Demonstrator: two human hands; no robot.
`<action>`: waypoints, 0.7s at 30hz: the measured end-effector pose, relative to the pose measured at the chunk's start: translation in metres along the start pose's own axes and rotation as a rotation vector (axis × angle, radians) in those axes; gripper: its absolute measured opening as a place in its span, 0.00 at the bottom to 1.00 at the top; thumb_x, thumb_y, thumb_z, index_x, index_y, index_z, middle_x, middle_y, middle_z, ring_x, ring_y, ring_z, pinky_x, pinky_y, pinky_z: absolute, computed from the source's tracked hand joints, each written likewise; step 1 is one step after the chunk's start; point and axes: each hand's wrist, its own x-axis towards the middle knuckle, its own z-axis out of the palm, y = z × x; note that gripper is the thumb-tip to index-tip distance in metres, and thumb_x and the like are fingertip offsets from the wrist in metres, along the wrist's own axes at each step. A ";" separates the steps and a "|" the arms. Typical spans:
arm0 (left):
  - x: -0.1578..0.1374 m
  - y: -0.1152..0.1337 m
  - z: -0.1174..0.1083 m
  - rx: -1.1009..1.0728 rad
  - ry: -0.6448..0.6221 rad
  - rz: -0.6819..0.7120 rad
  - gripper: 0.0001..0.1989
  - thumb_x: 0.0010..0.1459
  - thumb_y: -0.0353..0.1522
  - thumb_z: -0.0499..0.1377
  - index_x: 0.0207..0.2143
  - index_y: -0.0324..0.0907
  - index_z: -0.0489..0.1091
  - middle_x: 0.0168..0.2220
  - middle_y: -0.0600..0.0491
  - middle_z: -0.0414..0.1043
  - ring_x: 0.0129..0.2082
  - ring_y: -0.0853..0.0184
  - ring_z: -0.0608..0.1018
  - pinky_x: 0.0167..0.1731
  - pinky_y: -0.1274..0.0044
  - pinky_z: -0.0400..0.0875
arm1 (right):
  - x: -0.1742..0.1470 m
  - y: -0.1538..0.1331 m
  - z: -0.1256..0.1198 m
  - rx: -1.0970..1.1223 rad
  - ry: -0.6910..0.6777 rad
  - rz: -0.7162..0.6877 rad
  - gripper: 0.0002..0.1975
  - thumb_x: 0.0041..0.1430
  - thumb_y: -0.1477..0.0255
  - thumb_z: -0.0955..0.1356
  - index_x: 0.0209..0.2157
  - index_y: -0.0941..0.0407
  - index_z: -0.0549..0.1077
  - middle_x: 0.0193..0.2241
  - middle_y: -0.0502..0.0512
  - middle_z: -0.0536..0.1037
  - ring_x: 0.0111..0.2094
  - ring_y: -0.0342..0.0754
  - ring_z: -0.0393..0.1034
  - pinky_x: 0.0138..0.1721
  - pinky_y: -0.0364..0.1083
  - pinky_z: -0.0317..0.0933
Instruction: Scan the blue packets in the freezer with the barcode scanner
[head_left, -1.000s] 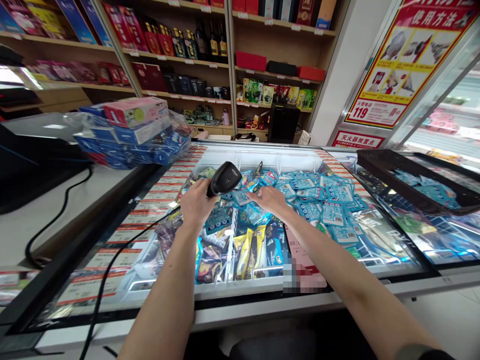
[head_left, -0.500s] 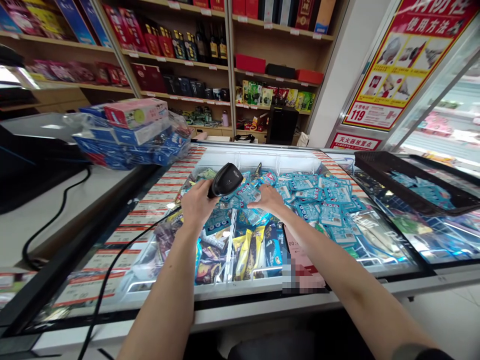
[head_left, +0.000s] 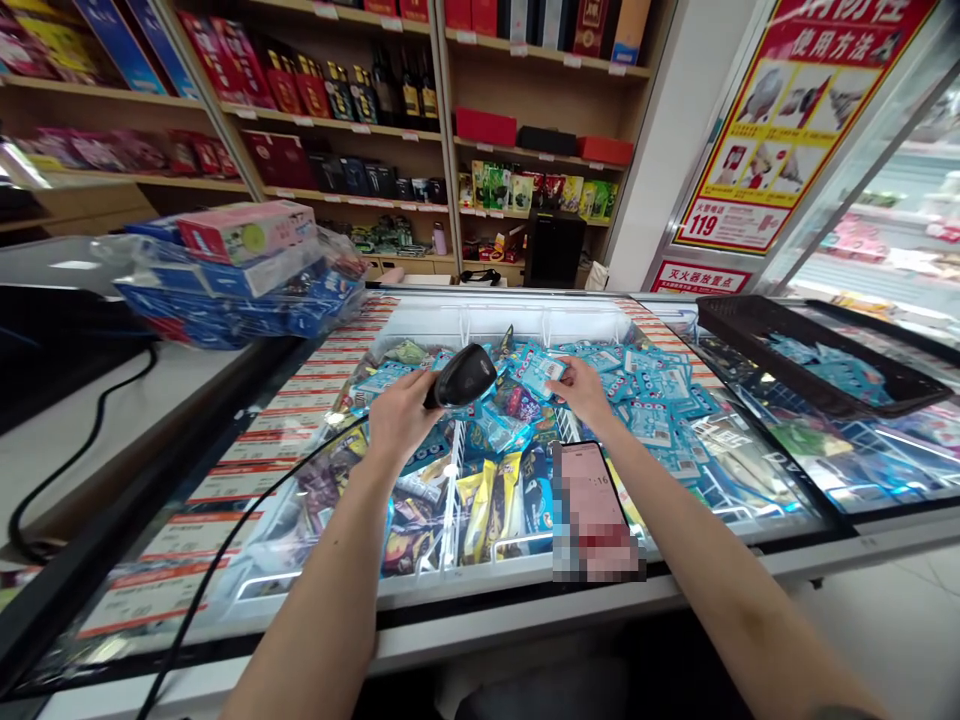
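A black corded barcode scanner (head_left: 466, 374) is wrapped in my left hand (head_left: 403, 415), its head pointing right over the freezer's glass top. Just to the right, my right hand (head_left: 585, 392) pinches the edge of a blue packet (head_left: 538, 372) with a white barcode panel, which is raised and tilted in front of the scanner head. Many similar blue packets (head_left: 651, 425) lie loosely spread to the right of my right hand. Closer to me, a phone (head_left: 596, 500) with a pink screen lies on the glass, partly pixelated.
Ice creams in yellow wrappers (head_left: 491, 505) show inside the chest freezer. At right, a dark basket (head_left: 731, 318) holds more blue packets. Plastic-wrapped boxes (head_left: 247, 270) stand at left. The scanner cable (head_left: 247, 515) runs toward me. Stocked shelves (head_left: 345, 120) line the back.
My right hand has moved right and lifted a blue packet, now turned toward the scanner. The scanner has shifted slightly right. The phone shows more fully as my forearm moved aside.
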 end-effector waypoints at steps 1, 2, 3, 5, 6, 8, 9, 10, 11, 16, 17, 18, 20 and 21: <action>0.000 0.003 0.001 -0.005 -0.011 0.025 0.16 0.54 0.36 0.58 0.46 0.45 0.68 0.40 0.51 0.74 0.42 0.59 0.75 0.30 0.75 0.61 | -0.001 0.004 -0.003 0.045 0.035 0.000 0.22 0.47 0.65 0.69 0.46 0.55 0.68 0.26 0.49 0.75 0.26 0.48 0.70 0.27 0.49 0.67; 0.001 0.006 0.003 -0.010 -0.025 0.051 0.17 0.54 0.36 0.57 0.47 0.45 0.68 0.40 0.51 0.74 0.42 0.60 0.75 0.31 0.75 0.62 | -0.003 0.008 -0.005 0.065 0.078 -0.006 0.20 0.47 0.65 0.69 0.43 0.54 0.69 0.26 0.50 0.75 0.26 0.48 0.70 0.27 0.49 0.67; 0.001 0.009 0.004 -0.018 -0.039 0.077 0.17 0.54 0.36 0.57 0.47 0.46 0.68 0.40 0.51 0.74 0.42 0.60 0.75 0.31 0.75 0.62 | -0.005 0.012 -0.008 0.063 0.121 -0.018 0.18 0.47 0.65 0.69 0.41 0.54 0.70 0.26 0.50 0.75 0.26 0.48 0.70 0.28 0.49 0.67; 0.002 0.014 0.005 -0.032 -0.065 0.121 0.17 0.54 0.34 0.57 0.47 0.46 0.68 0.41 0.52 0.74 0.42 0.60 0.75 0.32 0.75 0.63 | -0.008 0.019 -0.012 0.026 0.182 -0.038 0.14 0.47 0.65 0.68 0.37 0.54 0.71 0.26 0.51 0.75 0.27 0.49 0.70 0.31 0.50 0.67; 0.002 0.016 0.006 -0.038 -0.075 0.134 0.17 0.54 0.34 0.57 0.48 0.46 0.68 0.42 0.52 0.74 0.43 0.60 0.75 0.32 0.75 0.63 | -0.009 0.021 -0.014 0.005 0.192 -0.047 0.13 0.48 0.65 0.68 0.36 0.54 0.72 0.26 0.51 0.76 0.28 0.49 0.70 0.32 0.50 0.67; 0.002 0.019 0.006 -0.045 -0.086 0.142 0.18 0.53 0.32 0.57 0.48 0.46 0.67 0.43 0.52 0.74 0.43 0.60 0.75 0.32 0.75 0.64 | -0.011 0.023 -0.016 -0.026 0.188 -0.061 0.12 0.50 0.65 0.67 0.37 0.54 0.72 0.26 0.51 0.76 0.29 0.49 0.70 0.33 0.50 0.67; 0.002 0.020 0.006 -0.047 -0.091 0.141 0.19 0.52 0.31 0.57 0.48 0.46 0.67 0.43 0.51 0.74 0.43 0.60 0.75 0.32 0.75 0.64 | -0.011 0.023 -0.016 -0.036 0.183 -0.068 0.12 0.51 0.66 0.66 0.37 0.54 0.73 0.27 0.52 0.76 0.29 0.49 0.70 0.34 0.50 0.67; 0.002 0.021 0.007 -0.050 -0.095 0.141 0.19 0.52 0.31 0.57 0.48 0.46 0.67 0.43 0.51 0.74 0.43 0.60 0.75 0.31 0.75 0.64 | -0.011 0.023 -0.016 -0.045 0.180 -0.075 0.13 0.51 0.66 0.65 0.38 0.54 0.73 0.28 0.52 0.76 0.30 0.49 0.70 0.35 0.50 0.67; 0.002 0.022 0.007 -0.054 -0.098 0.142 0.19 0.52 0.31 0.57 0.48 0.46 0.68 0.43 0.51 0.74 0.42 0.60 0.75 0.31 0.75 0.63 | -0.011 0.023 -0.015 -0.053 0.180 -0.084 0.13 0.52 0.66 0.65 0.39 0.54 0.73 0.29 0.52 0.76 0.30 0.49 0.70 0.35 0.50 0.67; 0.002 0.029 0.011 -0.078 -0.093 0.168 0.16 0.54 0.35 0.56 0.47 0.45 0.68 0.42 0.51 0.74 0.41 0.61 0.75 0.31 0.76 0.64 | -0.012 0.022 -0.012 -0.084 0.195 -0.110 0.16 0.53 0.66 0.64 0.42 0.57 0.73 0.30 0.54 0.76 0.30 0.49 0.69 0.36 0.50 0.66; 0.002 0.030 0.011 -0.081 -0.096 0.172 0.16 0.54 0.35 0.56 0.47 0.45 0.68 0.42 0.51 0.74 0.41 0.61 0.75 0.30 0.76 0.64 | -0.013 0.022 -0.012 -0.090 0.199 -0.107 0.16 0.53 0.65 0.64 0.42 0.57 0.73 0.31 0.55 0.76 0.30 0.49 0.69 0.36 0.50 0.65; 0.002 0.032 0.012 -0.083 -0.101 0.176 0.17 0.54 0.35 0.56 0.47 0.45 0.68 0.41 0.51 0.74 0.41 0.61 0.76 0.30 0.76 0.64 | -0.013 0.022 -0.012 -0.097 0.204 -0.104 0.17 0.53 0.65 0.64 0.42 0.57 0.73 0.31 0.55 0.76 0.30 0.49 0.69 0.37 0.49 0.65; 0.002 0.035 0.012 -0.086 -0.112 0.182 0.18 0.53 0.34 0.56 0.47 0.46 0.68 0.40 0.51 0.74 0.41 0.61 0.76 0.30 0.76 0.64 | -0.013 0.022 -0.013 -0.115 0.203 -0.100 0.16 0.53 0.66 0.64 0.42 0.57 0.73 0.31 0.55 0.77 0.31 0.49 0.70 0.37 0.49 0.65; 0.002 0.036 0.012 -0.088 -0.118 0.186 0.18 0.53 0.34 0.57 0.48 0.46 0.68 0.40 0.51 0.74 0.40 0.61 0.76 0.30 0.76 0.64 | -0.013 0.022 -0.013 -0.125 0.197 -0.098 0.16 0.53 0.66 0.64 0.42 0.57 0.73 0.31 0.55 0.77 0.31 0.49 0.70 0.38 0.49 0.64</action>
